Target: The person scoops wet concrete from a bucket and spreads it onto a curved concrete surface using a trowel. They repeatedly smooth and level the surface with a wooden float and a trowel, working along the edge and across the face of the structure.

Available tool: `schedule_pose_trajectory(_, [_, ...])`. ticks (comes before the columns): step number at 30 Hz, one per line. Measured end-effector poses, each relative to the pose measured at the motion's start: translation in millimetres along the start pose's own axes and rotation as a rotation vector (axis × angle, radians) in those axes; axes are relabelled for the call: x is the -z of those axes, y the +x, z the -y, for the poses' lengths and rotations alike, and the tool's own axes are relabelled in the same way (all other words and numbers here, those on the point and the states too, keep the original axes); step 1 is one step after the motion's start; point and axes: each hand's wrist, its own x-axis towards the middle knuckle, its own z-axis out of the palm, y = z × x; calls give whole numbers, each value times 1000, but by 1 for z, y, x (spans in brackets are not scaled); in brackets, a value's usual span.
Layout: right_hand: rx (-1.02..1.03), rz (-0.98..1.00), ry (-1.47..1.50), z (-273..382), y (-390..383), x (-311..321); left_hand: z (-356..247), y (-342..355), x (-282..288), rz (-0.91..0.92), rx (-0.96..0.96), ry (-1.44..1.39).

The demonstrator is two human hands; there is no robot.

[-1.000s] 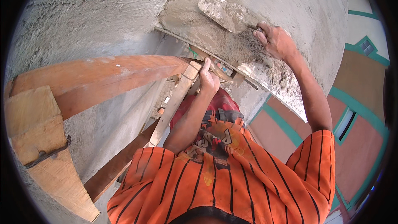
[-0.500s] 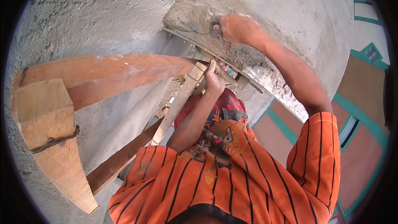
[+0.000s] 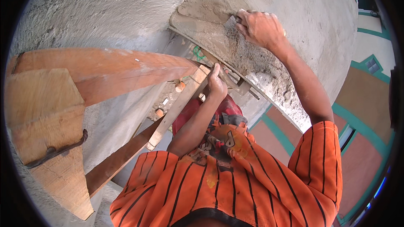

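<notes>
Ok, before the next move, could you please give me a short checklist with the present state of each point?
1. Right hand closed on trowel: ok.
2. Trowel blade easy to see: not ok, it blends into the grey mortar.
3. Left hand grip secure: cannot tell, its fingers are mostly hidden.
4. Surface even: not ok, a rough patch shows below the right hand.
5. Dark tie on pale timber tight: cannot tell.

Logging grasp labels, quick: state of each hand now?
Left hand: by the wooden strip, fingers mostly hidden; grip cannot be told.
Right hand: closed, holding the trowel.
</notes>
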Motion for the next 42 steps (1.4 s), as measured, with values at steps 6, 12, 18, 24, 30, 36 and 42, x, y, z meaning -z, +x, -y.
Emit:
schedule_pose_trajectory(6, [201, -253, -331, -76, 71, -10, -4, -8, -7, 16, -5, 1])
schedule_pose_trajectory(12, [363, -325, -338, -72, 149, -56, -7, -10, -5, 26, 1, -2])
schedule_pose_trajectory(18, [239, -135, -387, -71, 115, -69, -6, -14, 1, 6, 26, 23])
schedule_pose_trajectory(24, [328, -126, -330, -126, 34, -58, 5, 1, 13, 6, -5, 111])
schedule_pose_trajectory(30, [172, -314, -198, -143, 65, -77, -1, -2, 9, 12, 21, 93])
schedule_pose_trajectory(36, [133, -179, -248, -138, 35, -94, -8, -3, 7, -10, 101, -33])
schedule_pose_trajectory(42, [130, -111, -318, -146, -57, -63, -3, -12, -9, -60, 4, 12])
